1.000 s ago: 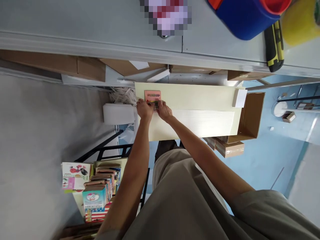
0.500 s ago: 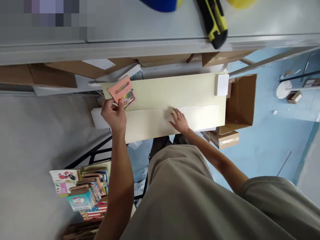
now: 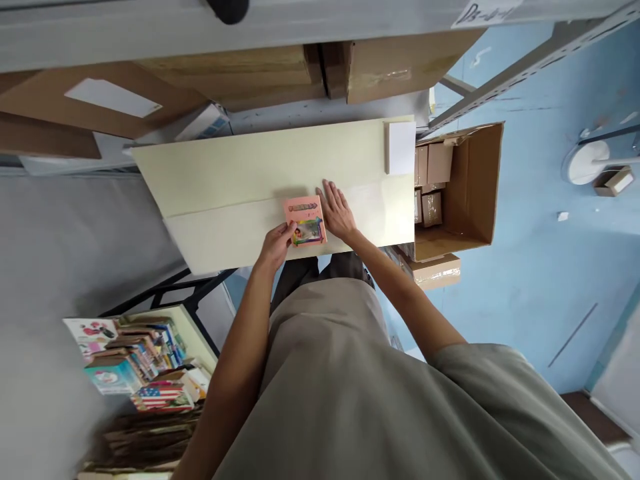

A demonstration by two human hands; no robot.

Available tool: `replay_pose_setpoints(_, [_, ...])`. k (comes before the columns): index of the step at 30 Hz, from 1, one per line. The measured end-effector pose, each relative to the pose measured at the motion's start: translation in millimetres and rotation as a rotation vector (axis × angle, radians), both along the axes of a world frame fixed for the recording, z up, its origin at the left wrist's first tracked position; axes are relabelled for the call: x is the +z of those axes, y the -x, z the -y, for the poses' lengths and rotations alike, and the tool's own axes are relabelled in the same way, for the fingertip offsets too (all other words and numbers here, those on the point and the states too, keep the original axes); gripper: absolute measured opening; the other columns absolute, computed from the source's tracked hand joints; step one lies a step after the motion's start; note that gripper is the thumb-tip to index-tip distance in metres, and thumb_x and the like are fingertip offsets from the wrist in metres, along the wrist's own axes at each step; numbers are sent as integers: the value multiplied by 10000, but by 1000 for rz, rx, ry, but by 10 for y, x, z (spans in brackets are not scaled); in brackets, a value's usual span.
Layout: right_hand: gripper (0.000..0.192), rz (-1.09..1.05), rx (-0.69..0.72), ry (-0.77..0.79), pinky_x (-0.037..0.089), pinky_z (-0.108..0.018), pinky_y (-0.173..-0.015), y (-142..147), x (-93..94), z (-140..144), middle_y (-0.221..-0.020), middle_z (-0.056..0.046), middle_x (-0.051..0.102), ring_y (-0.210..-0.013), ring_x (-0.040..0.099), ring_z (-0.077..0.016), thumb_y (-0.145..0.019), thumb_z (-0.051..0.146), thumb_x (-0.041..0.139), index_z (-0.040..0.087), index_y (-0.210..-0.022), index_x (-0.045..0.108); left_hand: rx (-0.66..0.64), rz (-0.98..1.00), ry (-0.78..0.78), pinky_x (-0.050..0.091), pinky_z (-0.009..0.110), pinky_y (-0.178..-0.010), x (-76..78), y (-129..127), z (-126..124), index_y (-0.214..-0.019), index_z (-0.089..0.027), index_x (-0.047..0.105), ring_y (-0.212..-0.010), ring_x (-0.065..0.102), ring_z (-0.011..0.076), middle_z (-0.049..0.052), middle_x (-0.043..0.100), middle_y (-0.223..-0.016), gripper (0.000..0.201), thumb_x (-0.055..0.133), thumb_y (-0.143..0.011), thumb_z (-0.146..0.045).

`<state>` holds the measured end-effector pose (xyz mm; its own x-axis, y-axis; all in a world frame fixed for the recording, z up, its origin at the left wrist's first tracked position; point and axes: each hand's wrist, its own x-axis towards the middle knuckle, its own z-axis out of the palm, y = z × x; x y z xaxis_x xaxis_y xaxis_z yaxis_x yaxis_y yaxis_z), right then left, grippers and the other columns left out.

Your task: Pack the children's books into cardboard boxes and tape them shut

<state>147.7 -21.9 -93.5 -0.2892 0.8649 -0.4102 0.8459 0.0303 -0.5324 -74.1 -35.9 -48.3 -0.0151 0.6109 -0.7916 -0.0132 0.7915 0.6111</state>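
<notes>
My left hand (image 3: 277,245) grips the lower left edge of a flat pink printed piece (image 3: 303,206), which has a row of small figures and a rainbow-framed picture. Whether it is a booklet or a packet, I cannot tell. It is over the pale yellow worktop (image 3: 240,163), just above a whiter sheet (image 3: 220,237) along the near side. Flat on that sheet, fingers stretched, lies my right hand (image 3: 337,212), close beside the pink piece's right edge. A white block or stack of paper (image 3: 401,148) rests at the worktop's far right corner.
Right of the worktop stands an open cardboard box (image 3: 473,193) holding small brown boxes, with a taped carton (image 3: 437,270) below. Cartons (image 3: 400,67) line the shelf behind, under a grey beam (image 3: 280,30). At lower left are stacked colourful books or packets (image 3: 140,350).
My left hand has brought the pink piece rightward from the worktop's left end to beside my right hand. The view has shifted, and the cutter on the upper shelf is mostly out of frame.
</notes>
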Motion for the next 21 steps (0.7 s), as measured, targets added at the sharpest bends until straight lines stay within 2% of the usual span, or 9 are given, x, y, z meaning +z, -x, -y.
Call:
replay_pose_setpoints(2, [720,-8,-22,-6,188,-629,-1501,-59,25,-13,-1985,-198,168,-1872,68,-345,-1189,302,356,79,-1870,295,28,-19,29,604,304,-875,-69,-12,-38,-945,-188,796,-944,782,209,81,834,-967,588,1039,-720,-674])
replay_pose_setpoints(5, [707,16,-171,1,259,-671,-1477,-381,93,210,-1956,-187,275,-1856,156,-360,-1176,281,374,136,-1866,324,-14,-36,68,601,330,-889,-148,-131,-73,-932,-191,794,-972,781,238,87,831,-945,598,1049,-699,-678])
replay_pose_setpoints(8, [661,60,-403,33,367,-668,-1427,-807,189,573,-1852,-234,440,-1760,374,-389,-1179,288,366,169,-1827,415,-94,52,70,592,337,-880,-226,-437,-46,-933,-190,808,-977,770,254,105,842,-973,645,1056,-653,-716])
replay_pose_setpoints(11, [609,133,-570,55,454,-572,-1370,-1123,273,827,-1707,-296,552,-1631,522,-383,-1204,327,314,112,-1725,544,-150,162,57,584,335,-883,-328,-854,4,-968,-178,832,-987,774,258,124,859,-1028,625,1028,-706,-710])
replay_pose_setpoints(13, [598,178,-625,63,491,-539,-1321,-1225,283,879,-1616,-308,608,-1554,579,-384,-1213,368,318,96,-1674,584,-187,59,51,567,332,-858,-409,-1106,28,-917,-168,823,-966,774,266,120,856,-987,516,989,-790,-640])
replay_pose_setpoints(16, [544,183,-672,59,533,-525,-1246,-1241,188,840,-1455,-285,699,-1410,653,-382,-1210,440,417,110,-1584,635,-299,-278,31,536,334,-830,-513,-1344,53,-793,-175,763,-932,772,281,109,834,-904,341,888,-913,-469])
replay_pose_setpoints(18, [451,159,-709,45,560,-509,-1186,-1199,67,794,-1326,-243,747,-1291,695,-364,-1197,462,501,136,-1448,688,-391,-422,17,529,339,-832,-551,-1401,71,-785,-185,739,-924,773,284,112,830,-905,270,799,-969,-373])
replay_pose_setpoints(21, [251,112,-780,19,583,-496,-1113,-1129,-119,757,-1167,-178,768,-1145,714,-334,-1169,402,577,192,-1189,712,-461,-470,-6,540,336,-838,-561,-1390,98,-869,-192,747,-942,780,285,111,844,-954,181,722,-1000,-313])
